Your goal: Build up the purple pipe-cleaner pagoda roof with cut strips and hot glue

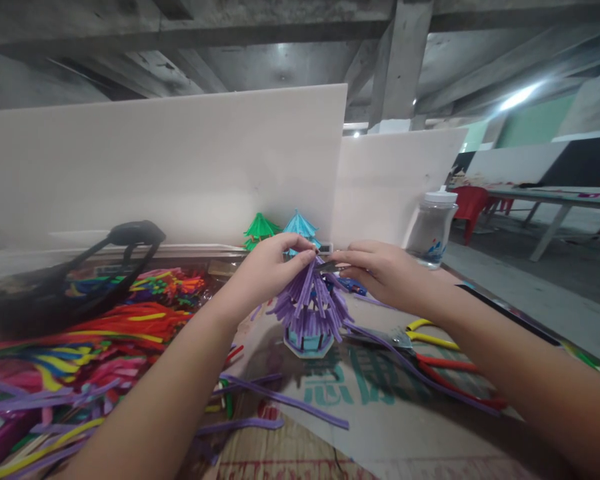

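Note:
A small model pavilion with tiers of purple pipe-cleaner roof strips stands upright on a pale hexagonal base. My left hand is closed at its peak, with thumb and forefinger pinching the top. From the right, my right hand grips a small dark pointed tool, whose tip meets the purple strips just under the peak. The tool's full shape is hidden by my fingers. Behind the pavilion are a green pointed-roof model and a light blue one.
Loose purple pipe cleaners lie in front. Yellow-handled and red-handled tools rest at right, partly under my forearm. Bundles of coloured pipe cleaners and a black strapped object fill the left. A clear bottle stands behind right.

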`<action>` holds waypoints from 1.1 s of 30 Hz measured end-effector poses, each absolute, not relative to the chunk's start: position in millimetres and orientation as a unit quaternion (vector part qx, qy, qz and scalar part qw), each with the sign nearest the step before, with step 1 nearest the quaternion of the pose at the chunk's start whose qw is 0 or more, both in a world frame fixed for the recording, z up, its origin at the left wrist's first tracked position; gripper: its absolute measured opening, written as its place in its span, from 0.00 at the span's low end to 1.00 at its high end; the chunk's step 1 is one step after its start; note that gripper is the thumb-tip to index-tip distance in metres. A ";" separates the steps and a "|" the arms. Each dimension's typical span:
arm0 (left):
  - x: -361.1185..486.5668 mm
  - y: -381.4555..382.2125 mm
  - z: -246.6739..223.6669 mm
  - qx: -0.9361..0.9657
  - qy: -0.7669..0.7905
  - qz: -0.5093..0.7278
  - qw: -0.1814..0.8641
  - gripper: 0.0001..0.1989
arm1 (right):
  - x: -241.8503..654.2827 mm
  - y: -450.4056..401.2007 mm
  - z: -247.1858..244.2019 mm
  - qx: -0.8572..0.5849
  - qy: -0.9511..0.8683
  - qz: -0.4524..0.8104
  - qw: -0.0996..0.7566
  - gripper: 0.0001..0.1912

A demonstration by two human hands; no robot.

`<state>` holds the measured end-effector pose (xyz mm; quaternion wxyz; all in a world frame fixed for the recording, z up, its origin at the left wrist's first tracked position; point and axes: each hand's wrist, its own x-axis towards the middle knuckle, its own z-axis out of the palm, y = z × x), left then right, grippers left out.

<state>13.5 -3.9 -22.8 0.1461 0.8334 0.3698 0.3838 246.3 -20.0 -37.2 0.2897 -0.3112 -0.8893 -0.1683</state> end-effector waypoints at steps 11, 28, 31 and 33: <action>14.3 -4.4 -22.3 0.836 0.367 0.383 0.141 0.12 | 244.7 -15.9 -38.7 -0.291 -0.891 -0.165 0.309 0.16; 13.0 -4.0 -22.2 0.838 0.368 0.380 0.137 0.13 | 245.9 -19.8 -34.3 -0.296 -0.893 -0.155 0.301 0.16; 13.7 -5.5 -22.0 0.838 0.369 0.377 0.139 0.13 | 244.3 -18.7 -35.7 -0.290 -0.893 -0.161 0.304 0.15; 14.2 -6.8 -21.7 0.838 0.369 0.377 0.140 0.13 | 244.1 -18.0 -36.5 -0.286 -0.894 -0.161 0.306 0.15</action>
